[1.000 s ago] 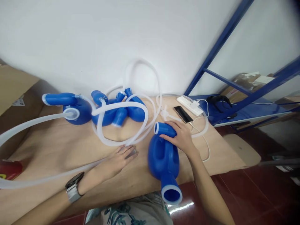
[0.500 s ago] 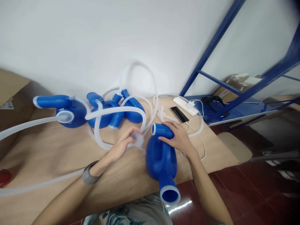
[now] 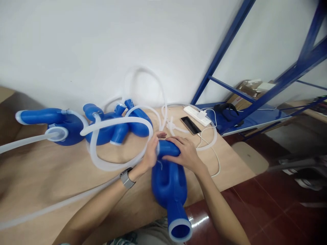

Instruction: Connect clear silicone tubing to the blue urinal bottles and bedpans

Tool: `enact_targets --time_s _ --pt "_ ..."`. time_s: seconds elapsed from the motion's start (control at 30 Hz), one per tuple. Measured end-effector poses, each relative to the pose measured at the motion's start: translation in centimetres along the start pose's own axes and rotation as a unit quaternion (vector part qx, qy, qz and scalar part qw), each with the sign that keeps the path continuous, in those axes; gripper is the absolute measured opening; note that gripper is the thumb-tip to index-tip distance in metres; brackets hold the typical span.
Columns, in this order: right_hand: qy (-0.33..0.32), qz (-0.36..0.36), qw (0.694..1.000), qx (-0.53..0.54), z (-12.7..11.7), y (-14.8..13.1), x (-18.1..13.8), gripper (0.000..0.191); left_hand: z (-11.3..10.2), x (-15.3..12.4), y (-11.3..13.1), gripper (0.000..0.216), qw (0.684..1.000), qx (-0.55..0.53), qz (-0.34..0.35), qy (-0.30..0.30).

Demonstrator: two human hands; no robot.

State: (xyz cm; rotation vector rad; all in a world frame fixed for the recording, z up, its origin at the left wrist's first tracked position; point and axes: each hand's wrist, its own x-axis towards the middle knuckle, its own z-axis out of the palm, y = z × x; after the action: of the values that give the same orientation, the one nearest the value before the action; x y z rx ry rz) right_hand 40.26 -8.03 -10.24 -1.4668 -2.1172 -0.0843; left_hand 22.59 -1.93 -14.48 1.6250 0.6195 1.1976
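Note:
A blue plastic urinal bottle with a loop handle and a wide open mouth towards me stands at the table's front edge. My right hand grips its upper neck from the right. Against the left end of that neck, my left hand presses its palm, fingers stretched out. The neck's end is covered, and the translucent cap seen earlier is hidden. A thin loose strip hangs just below my left hand.
Several more blue urinal bottles with translucent hoses lie along the wall. Right of them are a phone, a white power strip and cables. A blue metal rack and a stool stand at the right.
My left hand, carrying the translucent cap, has moved right and now presses against the bottle's upper neck. The right hand keeps its grip there. The view has shifted slightly.

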Motion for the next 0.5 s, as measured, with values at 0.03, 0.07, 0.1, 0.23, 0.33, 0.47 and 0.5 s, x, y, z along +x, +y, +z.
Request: enact_targets --time_s 0.03,0.07,0.1,0.23,0.33,0.47,0.5 --pt "-0.009 -0.003 1.000 0.004 -0.1 0.0 0.2 0.068 -0.1 -0.2 -0.1 0.055 1.000 0.003 0.023 -0.006" --pt "-0.021 -0.008 1.000 0.009 -0.3 0.0 0.4 0.069 -0.3 -0.5 -0.3 0.057 0.999 0.008 0.048 -0.012" --pt "-0.035 -0.015 0.999 0.014 -0.5 0.0 0.7 0.071 -0.6 -0.7 -0.6 0.059 0.997 0.016 0.071 -0.019" --pt "-0.104 -0.053 0.992 0.044 -1.2 0.1 1.5 0.075 -2.7 -0.8 -1.9 0.053 0.962 0.088 0.240 -0.095" --pt "-0.134 -0.048 0.988 0.059 -1.4 0.2 1.7 0.075 -4.4 0.3 -2.8 0.043 0.868 0.169 0.434 -0.172" --pt "-0.148 -0.020 0.986 0.081 -1.2 0.4 1.7 0.087 -5.3 2.1 -3.3 0.036 0.810 0.212 0.451 -0.309" --pt "-0.144 -0.021 0.985 0.087 -1.1 0.5 1.6 0.089 -5.3 2.4 -3.3 0.037 0.804 0.215 0.425 -0.355"
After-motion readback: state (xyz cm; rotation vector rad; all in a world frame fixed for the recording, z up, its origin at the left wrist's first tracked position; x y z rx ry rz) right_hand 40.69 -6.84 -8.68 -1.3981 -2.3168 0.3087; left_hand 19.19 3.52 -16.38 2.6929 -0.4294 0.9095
